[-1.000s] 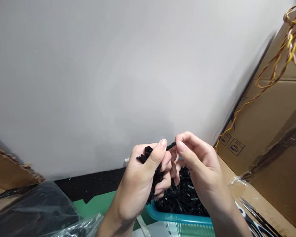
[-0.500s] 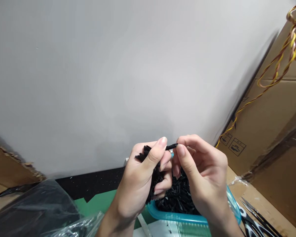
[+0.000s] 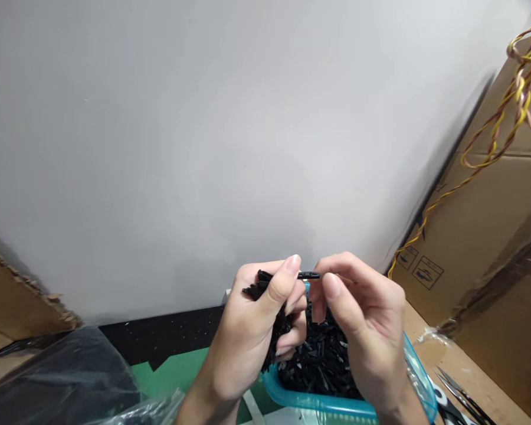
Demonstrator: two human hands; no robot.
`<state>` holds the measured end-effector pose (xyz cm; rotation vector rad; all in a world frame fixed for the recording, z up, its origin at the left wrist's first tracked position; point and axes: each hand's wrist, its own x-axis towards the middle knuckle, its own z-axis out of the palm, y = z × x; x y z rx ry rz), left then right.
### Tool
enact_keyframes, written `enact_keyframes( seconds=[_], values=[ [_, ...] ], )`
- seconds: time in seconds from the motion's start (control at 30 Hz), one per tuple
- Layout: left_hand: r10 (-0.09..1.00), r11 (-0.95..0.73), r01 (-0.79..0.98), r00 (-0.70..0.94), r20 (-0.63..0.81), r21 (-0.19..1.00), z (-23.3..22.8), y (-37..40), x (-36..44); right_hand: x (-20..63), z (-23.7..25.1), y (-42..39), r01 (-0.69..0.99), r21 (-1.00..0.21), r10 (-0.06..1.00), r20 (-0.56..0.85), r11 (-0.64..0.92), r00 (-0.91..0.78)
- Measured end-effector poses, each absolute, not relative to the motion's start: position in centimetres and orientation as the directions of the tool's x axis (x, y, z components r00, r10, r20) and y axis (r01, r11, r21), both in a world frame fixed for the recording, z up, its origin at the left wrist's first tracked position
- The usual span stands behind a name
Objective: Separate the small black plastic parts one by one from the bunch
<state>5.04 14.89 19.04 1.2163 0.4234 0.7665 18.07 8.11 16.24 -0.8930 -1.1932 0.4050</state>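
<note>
My left hand (image 3: 261, 319) is closed around a bunch of small, slim black plastic pieces (image 3: 257, 287). One black piece (image 3: 310, 275) sticks out to the right between its thumb and index finger, with small slots along its side. My right hand (image 3: 363, 319) is beside that piece's free end, its thumb and index finger slightly apart; whether a fingertip touches the end I cannot tell. Under both hands stands a clear blue-rimmed tub (image 3: 318, 402) holding a heap of similar black pieces (image 3: 321, 360). The hands hide part of the tub.
Scissors (image 3: 449, 407) and tweezers (image 3: 464, 392) lie right of the tub. Cardboard boxes (image 3: 491, 260) flank the right side, with twisted yellow-brown wires (image 3: 495, 130) hanging above. A plastic bag (image 3: 62, 378) lies at left, by a green mat (image 3: 172, 372). A grey wall (image 3: 230, 136) rises behind.
My right thumb and index finger have parted from their pinch on the piece's end. The piece has turned to lie more level, showing its slotted side. The view has shifted slightly.
</note>
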Motion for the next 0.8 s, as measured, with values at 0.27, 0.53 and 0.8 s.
enact_keyframes(
  seconds=[0.27, 0.53, 0.8],
  values=[
    [0.756, 0.173, -0.334, 0.648, 0.093, 0.927, 19.2, 14.7, 5.4, 18.5, 16.4, 8.1, 0.225, -0.767, 0.696, 0.641, 0.601, 0.323],
    [0.763, 0.185, -0.343, 0.641, 0.085, 0.921, 19.4, 14.5, 5.4, 19.0, 16.3, 7.9, 0.278, -0.76, 0.689, 0.65, 0.588, 0.319],
    [0.74, 0.189, -0.337, 0.667, 0.092, 0.922, 18.9, 14.7, 5.3, 19.1, 16.4, 7.9, 0.282, -0.751, 0.681, 0.66, 0.597, 0.317]
  ],
)
